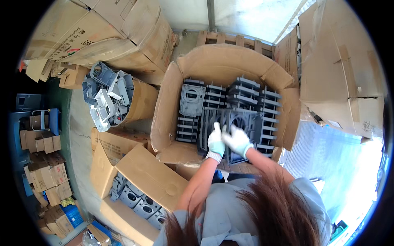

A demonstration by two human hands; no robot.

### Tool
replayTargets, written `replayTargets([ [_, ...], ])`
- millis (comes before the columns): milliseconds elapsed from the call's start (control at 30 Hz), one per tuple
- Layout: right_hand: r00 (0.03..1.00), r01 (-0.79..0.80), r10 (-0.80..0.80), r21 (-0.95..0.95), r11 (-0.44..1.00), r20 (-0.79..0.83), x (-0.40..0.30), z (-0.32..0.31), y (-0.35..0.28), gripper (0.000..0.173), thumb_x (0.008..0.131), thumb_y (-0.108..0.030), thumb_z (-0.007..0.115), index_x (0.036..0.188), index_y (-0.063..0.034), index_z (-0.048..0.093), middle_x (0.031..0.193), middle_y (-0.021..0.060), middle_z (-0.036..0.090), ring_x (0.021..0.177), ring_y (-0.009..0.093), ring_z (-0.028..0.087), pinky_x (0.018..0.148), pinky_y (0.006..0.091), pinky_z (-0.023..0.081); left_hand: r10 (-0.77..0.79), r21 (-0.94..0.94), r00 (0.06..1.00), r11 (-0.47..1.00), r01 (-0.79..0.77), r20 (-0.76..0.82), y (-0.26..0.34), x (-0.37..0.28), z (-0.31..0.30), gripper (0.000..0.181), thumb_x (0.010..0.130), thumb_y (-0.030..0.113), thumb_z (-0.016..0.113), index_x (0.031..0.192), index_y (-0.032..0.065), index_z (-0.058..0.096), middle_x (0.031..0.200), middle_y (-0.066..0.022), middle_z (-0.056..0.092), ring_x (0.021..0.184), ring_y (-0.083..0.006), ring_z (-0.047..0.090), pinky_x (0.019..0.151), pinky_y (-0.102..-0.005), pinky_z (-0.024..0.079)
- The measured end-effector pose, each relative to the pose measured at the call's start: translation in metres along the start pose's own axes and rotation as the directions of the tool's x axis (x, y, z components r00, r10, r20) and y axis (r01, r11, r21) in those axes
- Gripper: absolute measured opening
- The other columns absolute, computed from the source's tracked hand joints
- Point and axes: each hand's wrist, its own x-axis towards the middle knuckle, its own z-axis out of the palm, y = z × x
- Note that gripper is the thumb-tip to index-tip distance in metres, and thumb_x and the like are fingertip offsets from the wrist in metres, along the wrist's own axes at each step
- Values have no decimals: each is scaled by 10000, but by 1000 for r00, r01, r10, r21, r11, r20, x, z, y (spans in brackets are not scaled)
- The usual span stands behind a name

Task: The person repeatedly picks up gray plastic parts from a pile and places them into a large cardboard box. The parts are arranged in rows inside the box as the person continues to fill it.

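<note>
Both my hands wear white work gloves and reach into a large open cardboard carton (167,107). My left hand (216,140) is over dark grey moulded plastic housings (208,118), its fingers pointing up the picture. Beside it, my right hand (237,140) is blurred over another dark grey plastic housing (251,123) with a round opening. Whether either hand grips a part cannot be made out. Stacks of ribbed grey plastic parts (269,117) fill the carton around them, and a lighter grey housing (192,100) lies face up at the left.
A round cardboard container (144,100) of mixed grey and white plastic parts stands left. Below it, an open carton (147,166) holds grey housings (130,196). Tall cartons (332,67) rise right and upper left. A wooden pallet (240,40) lies behind.
</note>
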Motion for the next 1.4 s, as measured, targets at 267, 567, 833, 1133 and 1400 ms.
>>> replayTargets([
  [267,997,-28,53,-338,941,64,-22,-90,85,549,813,-441,554,1066,47,544,916,280,650,901,439,626,829,477,484,-110,-117,972,989,87,-206,-39,24,-81,408,930,364,529,1121,10,459,970,-301,618,901,-486,585,757,-526,459],
  [567,955,118,-160,-176,977,-248,11,-45,53,548,824,-433,651,1174,-22,559,1129,166,626,1060,306,597,938,389,456,25,-611,954,763,-212,-299,-6,23,-157,224,974,210,533,1056,5,495,915,-78,612,812,-113,538,755,-242,442],
  [833,966,128,-259,889,441,-10,-28,-73,33,857,867,-343,666,1481,-29,157,1439,196,362,1281,265,412,1016,377,386,-114,-502,957,864,-36,-266,26,9,-70,500,943,403,545,1224,-2,462,1032,-169,589,923,-225,558,829,-353,457],
  [1133,859,-58,442,809,585,-258,-6,-118,215,484,788,-286,773,1130,5,591,989,84,660,782,155,623,702,301,525,-287,-271,958,921,281,17,-77,134,19,748,812,500,672,1314,-12,462,1242,-212,574,1151,-331,552,975,-380,425],
  [1400,876,124,-81,61,990,-475,81,-62,89,757,763,-378,723,1363,-30,419,1309,196,509,1232,321,472,1040,390,370,-376,-220,916,891,398,136,-68,203,50,708,727,375,757,1322,97,493,1123,-235,579,1119,-372,540,965,-390,429],
])
